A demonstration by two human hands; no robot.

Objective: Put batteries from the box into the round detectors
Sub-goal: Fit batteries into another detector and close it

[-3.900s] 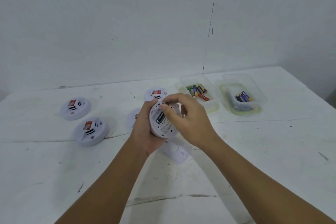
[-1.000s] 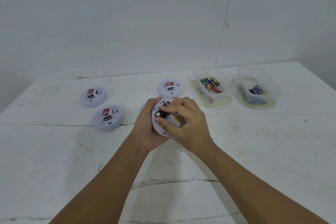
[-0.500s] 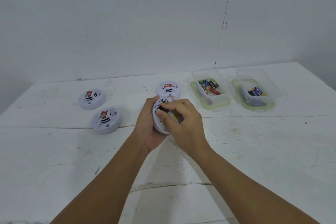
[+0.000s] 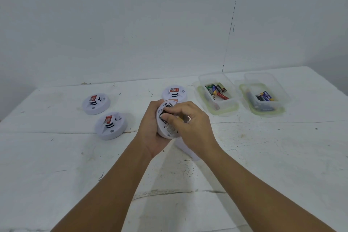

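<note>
Round detector (image 4: 166,128): held back-up in left hand (image 4: 150,130), just left of battery box (image 4: 216,98), exposing its compartment; right hand (image 4: 190,124) fingers curl in, apparently seating a battery, mostly hidden.

Scuffed white table (image 4: 263,156), cracked white wall (image 4: 131,15)

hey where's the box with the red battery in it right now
In the head view, the box with the red battery sits on the table toward the far right, between the rearmost detector and a second clear box, beyond the right hand.
</note>
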